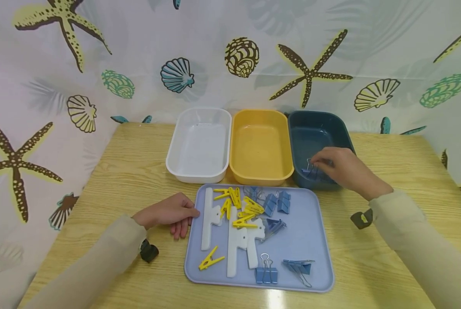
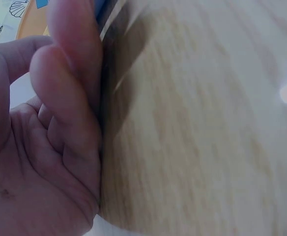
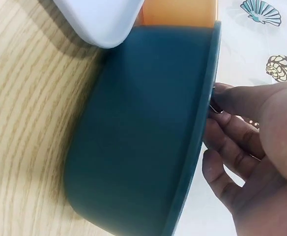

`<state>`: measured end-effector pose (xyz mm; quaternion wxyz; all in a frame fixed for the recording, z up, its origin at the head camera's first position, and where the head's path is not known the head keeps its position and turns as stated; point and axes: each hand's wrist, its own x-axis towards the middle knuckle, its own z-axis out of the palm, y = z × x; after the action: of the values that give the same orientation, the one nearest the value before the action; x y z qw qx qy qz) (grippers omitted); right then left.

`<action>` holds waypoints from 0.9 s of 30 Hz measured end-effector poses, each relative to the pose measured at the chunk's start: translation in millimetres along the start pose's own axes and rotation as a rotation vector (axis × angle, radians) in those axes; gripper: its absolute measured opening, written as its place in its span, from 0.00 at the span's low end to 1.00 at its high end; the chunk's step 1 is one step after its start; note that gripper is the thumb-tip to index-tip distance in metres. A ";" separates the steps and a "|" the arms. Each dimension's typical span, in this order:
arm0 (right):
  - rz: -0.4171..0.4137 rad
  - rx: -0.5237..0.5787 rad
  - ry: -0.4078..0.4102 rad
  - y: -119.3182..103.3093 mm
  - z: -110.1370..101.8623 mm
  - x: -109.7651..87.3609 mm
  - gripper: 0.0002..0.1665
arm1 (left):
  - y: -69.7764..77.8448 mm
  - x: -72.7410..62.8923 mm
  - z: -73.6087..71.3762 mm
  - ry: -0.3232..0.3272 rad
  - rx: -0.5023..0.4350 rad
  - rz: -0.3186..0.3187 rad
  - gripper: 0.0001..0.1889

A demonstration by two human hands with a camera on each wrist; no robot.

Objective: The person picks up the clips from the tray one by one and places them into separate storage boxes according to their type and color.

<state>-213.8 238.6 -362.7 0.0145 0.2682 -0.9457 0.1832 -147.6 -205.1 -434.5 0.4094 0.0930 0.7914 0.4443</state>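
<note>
My right hand [image 1: 342, 167] reaches over the dark teal box [image 1: 319, 115] and pinches a blue binder clip [image 1: 311, 172] by its wire handle, inside the box near its front. In the right wrist view, thumb and fingertips meet just past the teal box's rim [image 3: 202, 108], which hides most of the clip. My left hand [image 1: 172, 211] rests on the table with loosely bent fingers, the fingertips at the left edge of the lavender tray [image 1: 303, 240]. On that tray lie several yellow clips [image 1: 253, 205], white bar-shaped clips [image 1: 232, 244] and blue binder clips [image 1: 266, 274].
A white box [image 1: 199, 174] and a yellow box [image 1: 261, 176] stand left of the teal one, in a row behind the tray. All stand on a wood-grain table [image 1: 137, 154]. A patterned cloth [image 1: 211, 43] hangs behind.
</note>
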 end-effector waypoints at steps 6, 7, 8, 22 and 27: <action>0.011 0.002 -0.013 2.8 2.7 1.0 0.09 | 0.1 0.1 0.5 -0.005 -0.007 0.004 0.20; 0.012 0.000 -0.014 3.2 3.1 1.2 0.09 | 0.0 0.1 0.5 -0.005 -0.008 0.005 0.20; 0.012 -0.003 -0.015 3.6 3.6 1.5 0.09 | 0.0 0.1 0.7 -0.006 -0.009 0.004 0.20; 0.035 -0.001 -0.051 6.5 11.2 9.5 0.09 | 2.9 -2.6 1.2 0.001 -0.006 0.000 0.20; 0.047 -0.016 -0.064 6.8 11.9 10.9 0.09 | 3.5 -2.2 1.4 0.005 -0.001 -0.004 0.20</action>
<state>-225.8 234.3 -374.8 -0.0180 0.2517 -0.9531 0.1674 -145.9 -203.3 -431.0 0.4084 0.0899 0.7923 0.4442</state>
